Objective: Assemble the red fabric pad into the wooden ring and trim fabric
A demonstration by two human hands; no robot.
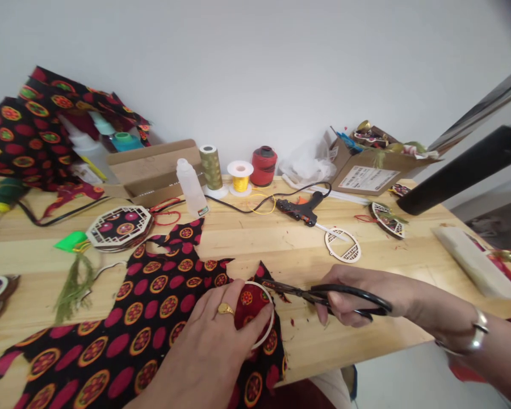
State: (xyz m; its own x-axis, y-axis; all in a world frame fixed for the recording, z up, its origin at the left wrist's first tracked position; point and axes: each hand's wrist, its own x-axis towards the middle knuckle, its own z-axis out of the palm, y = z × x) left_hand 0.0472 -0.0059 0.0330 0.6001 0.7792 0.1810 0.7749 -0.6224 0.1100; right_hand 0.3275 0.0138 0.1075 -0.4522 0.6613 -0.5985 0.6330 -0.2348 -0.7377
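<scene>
Black fabric (132, 318) with red and orange round patterns spreads over the left and middle of the wooden table. A white ring (267, 335) rests on it near the front edge. My left hand (221, 335), wearing a gold ring, presses down on the white ring and the fabric, thumb and fingers spread apart. Black-handled scissors (349, 292) are held in my right hand (353, 295), its fingers around the handles. The blades point left, and their tips meet the fabric just beyond the white ring.
Behind stand a plastic bottle (191, 190), thread spools (212, 167), a glue gun (304, 209) and a cardboard box (361, 173). An oval wooden frame (343, 245) lies mid-table. To the left is an octagonal ornament (120, 228); a dark post (460, 170) rises at right.
</scene>
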